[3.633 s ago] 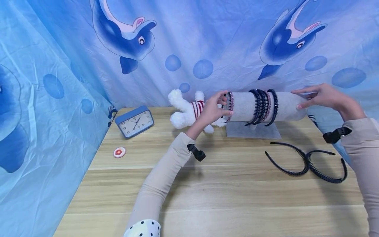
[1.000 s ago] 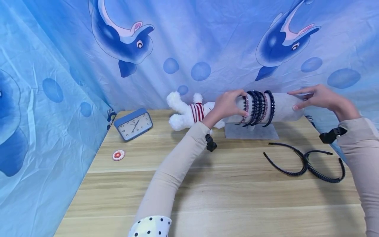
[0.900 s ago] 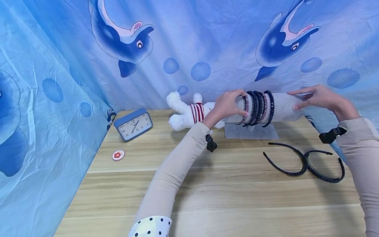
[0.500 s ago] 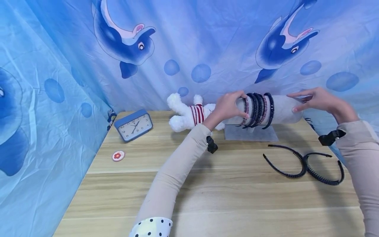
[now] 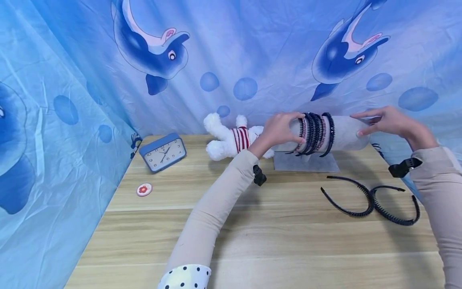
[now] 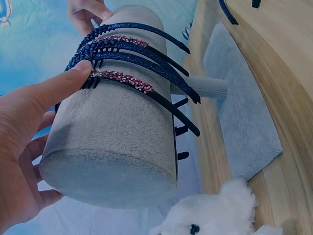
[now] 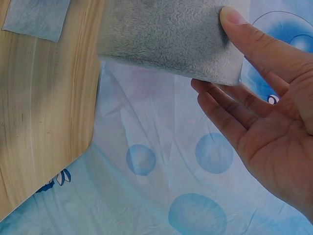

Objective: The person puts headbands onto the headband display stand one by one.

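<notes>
A grey plush headband display stand [image 5: 348,133] lies as a horizontal roll on a post and flat base. Several dark headbands, some with pink stones, sit round its middle. My left hand [image 5: 278,130] is at the roll's left end, thumb in front and fingers over the top and behind. Its thumb presses the leftmost pink-stoned headband [image 6: 122,80], which sits close to the others; the fingertips are partly hidden behind the roll. With thumb and fingers, my right hand [image 5: 391,121] holds the roll's right end.
Two black toothed headbands [image 5: 371,198] lie on the table's right, in front of the stand. A white plush toy [image 5: 221,144] in a striped shirt lies left of it. Further left are a blue clock [image 5: 164,152] and a round flower badge [image 5: 144,189]. A dolphin-printed curtain hangs behind.
Since the earliest frame, my left hand has slid the pink-stoned headband rightward along the roll, up near the group. My right hand has stayed at the right end.
</notes>
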Motion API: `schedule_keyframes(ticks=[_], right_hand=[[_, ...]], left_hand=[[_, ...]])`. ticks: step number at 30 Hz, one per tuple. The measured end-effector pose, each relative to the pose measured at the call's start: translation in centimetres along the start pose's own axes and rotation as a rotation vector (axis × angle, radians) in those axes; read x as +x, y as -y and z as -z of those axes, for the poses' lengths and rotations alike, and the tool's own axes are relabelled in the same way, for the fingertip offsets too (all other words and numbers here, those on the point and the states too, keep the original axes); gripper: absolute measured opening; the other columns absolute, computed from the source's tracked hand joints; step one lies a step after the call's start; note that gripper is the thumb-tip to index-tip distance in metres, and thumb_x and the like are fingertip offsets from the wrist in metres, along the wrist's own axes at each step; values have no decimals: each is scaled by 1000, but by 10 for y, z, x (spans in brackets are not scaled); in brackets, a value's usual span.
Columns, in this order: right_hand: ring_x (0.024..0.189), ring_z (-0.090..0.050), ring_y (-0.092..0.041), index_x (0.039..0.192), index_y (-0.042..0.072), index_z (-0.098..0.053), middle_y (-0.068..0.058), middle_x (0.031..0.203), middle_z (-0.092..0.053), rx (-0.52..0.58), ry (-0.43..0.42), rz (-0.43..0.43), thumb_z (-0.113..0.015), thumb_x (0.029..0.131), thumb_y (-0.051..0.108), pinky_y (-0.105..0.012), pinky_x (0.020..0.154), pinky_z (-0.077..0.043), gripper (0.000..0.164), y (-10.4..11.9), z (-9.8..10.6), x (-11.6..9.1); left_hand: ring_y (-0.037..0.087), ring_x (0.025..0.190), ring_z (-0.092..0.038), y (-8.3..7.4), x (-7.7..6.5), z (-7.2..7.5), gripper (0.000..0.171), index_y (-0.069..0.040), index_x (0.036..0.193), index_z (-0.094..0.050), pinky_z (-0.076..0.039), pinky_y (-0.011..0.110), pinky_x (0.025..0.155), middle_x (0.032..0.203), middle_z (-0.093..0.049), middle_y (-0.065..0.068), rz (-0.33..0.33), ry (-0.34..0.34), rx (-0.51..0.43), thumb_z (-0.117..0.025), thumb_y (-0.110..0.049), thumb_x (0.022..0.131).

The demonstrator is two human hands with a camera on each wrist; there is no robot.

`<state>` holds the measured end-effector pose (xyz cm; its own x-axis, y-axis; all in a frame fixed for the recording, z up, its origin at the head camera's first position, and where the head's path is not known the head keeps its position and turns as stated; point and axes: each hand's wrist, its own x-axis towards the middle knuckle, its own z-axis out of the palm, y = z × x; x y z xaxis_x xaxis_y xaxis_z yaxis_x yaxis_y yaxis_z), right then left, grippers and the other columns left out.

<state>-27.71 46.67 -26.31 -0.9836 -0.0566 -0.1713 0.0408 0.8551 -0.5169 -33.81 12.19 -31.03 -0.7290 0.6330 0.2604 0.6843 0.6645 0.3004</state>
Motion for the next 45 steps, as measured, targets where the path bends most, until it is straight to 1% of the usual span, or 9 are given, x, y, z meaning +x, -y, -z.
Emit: schedule_keyframes(ticks=[6, 11, 15, 20, 23, 33, 39, 42, 45], right_hand=[[142, -28, -58, 152, 31, -45, -33, 161, -27, -6, -2, 3, -81, 88, 38, -75, 111, -28, 73, 0, 0, -1], [141, -29, -58, 152, 31, -45, -33, 161, -27, -10, -3, 1, -81, 88, 39, -75, 111, -29, 73, 0, 1, 0], [142, -29, -58, 152, 29, -45, -32, 161, -27, -15, 2, -4, -81, 88, 40, -75, 111, -29, 75, 1, 1, 2], [142, -27, -59, 154, 22, -43, -32, 161, -27, -35, -5, 4, -79, 89, 41, -76, 110, -29, 77, 3, 2, 1], [141, -30, -59, 155, 18, -42, -33, 161, -27, -48, -20, 16, -78, 90, 41, -75, 109, -31, 78, 5, 0, 1], [136, -36, -63, 157, 7, -37, -34, 162, -25, -93, -70, 79, -74, 95, 34, -75, 105, -38, 78, 4, -11, -9], [130, -44, -62, 162, 5, -23, -37, 160, -23, -124, -77, 122, -72, 97, 29, -73, 103, -40, 84, -2, -16, -19], [126, -48, -61, 163, 6, -18, -40, 156, -28, -133, -100, 138, -72, 97, 25, -68, 99, -47, 88, -7, -21, -24], [123, -52, -61, 162, 2, -16, -43, 149, -37, -129, -127, 151, -73, 96, 19, -57, 90, -57, 89, -13, -27, -30]], left_hand=[[20, 149, -41, 0, 0, 0, 92, -36, 156, -41, -46, 35, 113, 163, -39, -8, -13, 13, 24, -79, -67, 77], [19, 145, -45, 2, -1, -2, 92, -35, 154, -44, -47, 33, 112, 161, -43, -9, -19, -15, 6, -80, -67, 75], [17, 136, -52, 3, -1, -4, 89, -34, 150, -49, -49, 31, 105, 154, -51, -10, -23, -42, 12, -80, -68, 74], [15, 127, -56, 2, 0, -5, 85, -32, 145, -52, -51, 25, 88, 147, -57, -11, -22, -60, -1, -80, -68, 74], [15, 128, -56, 2, 0, -4, 85, -31, 144, -52, -51, 24, 87, 147, -57, -11, -7, -59, -18, -81, -67, 73], [16, 125, -58, 5, -1, -7, 95, -30, 150, -45, -53, 29, 93, 144, -59, -5, 18, -54, -50, -83, -68, 71], [18, 132, -55, 6, -2, -7, 103, -26, 155, -38, -52, 32, 103, 152, -53, -5, 31, -41, -69, -82, -67, 72], [21, 138, -51, 6, -3, -6, 106, -25, 158, -35, -47, 37, 112, 155, -50, -4, 30, -39, -70, -82, -68, 72], [22, 142, -48, 8, -5, -6, 106, -26, 159, -34, -43, 40, 118, 158, -47, -2, 21, -40, -113, -82, -66, 73]])
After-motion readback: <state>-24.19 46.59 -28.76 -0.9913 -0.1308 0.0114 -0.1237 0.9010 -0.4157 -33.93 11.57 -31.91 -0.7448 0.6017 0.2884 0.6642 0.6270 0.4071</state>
